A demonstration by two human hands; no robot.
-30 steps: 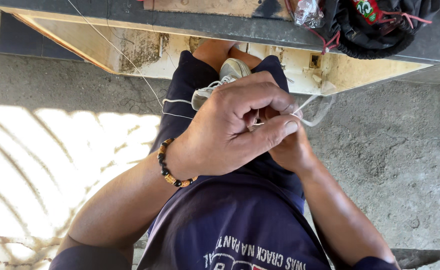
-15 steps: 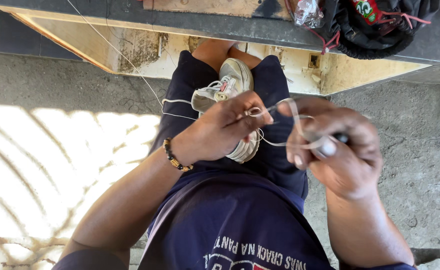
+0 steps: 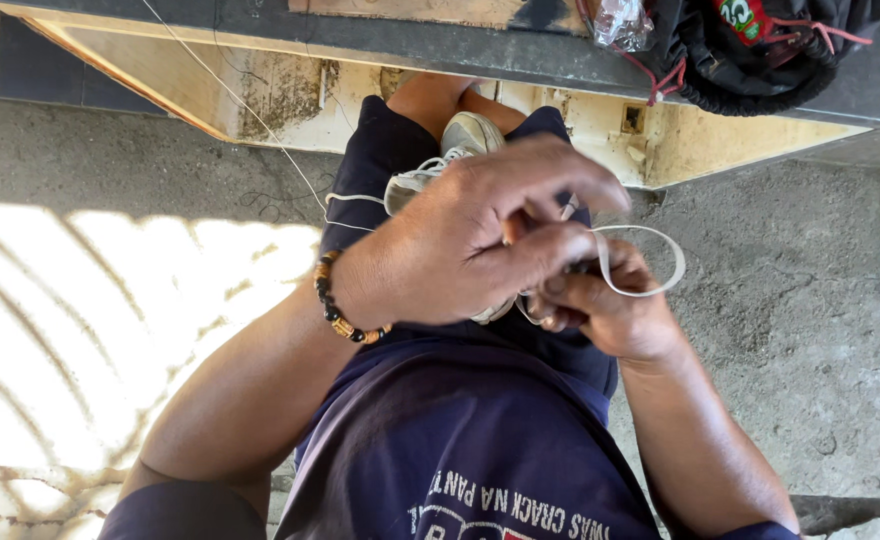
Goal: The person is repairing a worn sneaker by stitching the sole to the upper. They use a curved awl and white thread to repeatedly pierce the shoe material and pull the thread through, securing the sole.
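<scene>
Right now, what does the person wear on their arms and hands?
The left hand and right hand are bare: no gloves are visible. The left wrist carries a beaded bracelet of black and tan beads. Both forearms are uncovered; dark navy short sleeves show at the frame's bottom edge.

1. A crumpled clear plastic wrapper [image 3: 622, 22] lies on the dark ledge at the top edge, just left of a black bag
2. A red label with a green patch [image 3: 741, 17] shows on that black bag [image 3: 760, 70], partly cut off by the frame
</scene>
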